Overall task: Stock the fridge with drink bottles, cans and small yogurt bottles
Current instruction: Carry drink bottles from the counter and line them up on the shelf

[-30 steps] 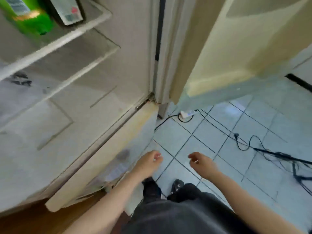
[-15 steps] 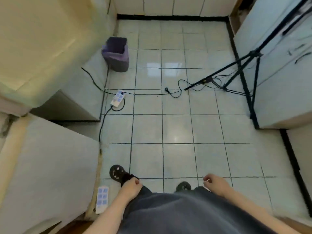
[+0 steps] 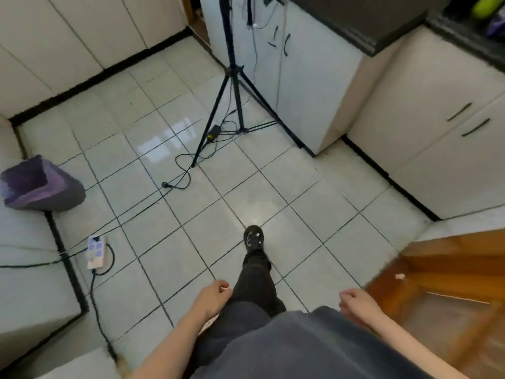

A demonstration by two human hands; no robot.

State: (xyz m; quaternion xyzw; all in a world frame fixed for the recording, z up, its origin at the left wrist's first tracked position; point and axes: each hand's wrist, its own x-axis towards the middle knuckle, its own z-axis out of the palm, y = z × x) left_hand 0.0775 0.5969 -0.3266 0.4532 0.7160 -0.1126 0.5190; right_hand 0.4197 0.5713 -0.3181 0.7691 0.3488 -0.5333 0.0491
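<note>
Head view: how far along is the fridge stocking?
Done: cannot tell, the fridge is out of view. In hand: nothing; left hand and right hand hang empty. Left: probably fetching more, perhaps the blurred green item on the counter at top right.

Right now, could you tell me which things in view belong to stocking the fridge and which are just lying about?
Job: left hand, right hand, both empty; what looks like a green bottle on the counter.
Lying about: tripod, bin, power strip, loose cable.
</note>
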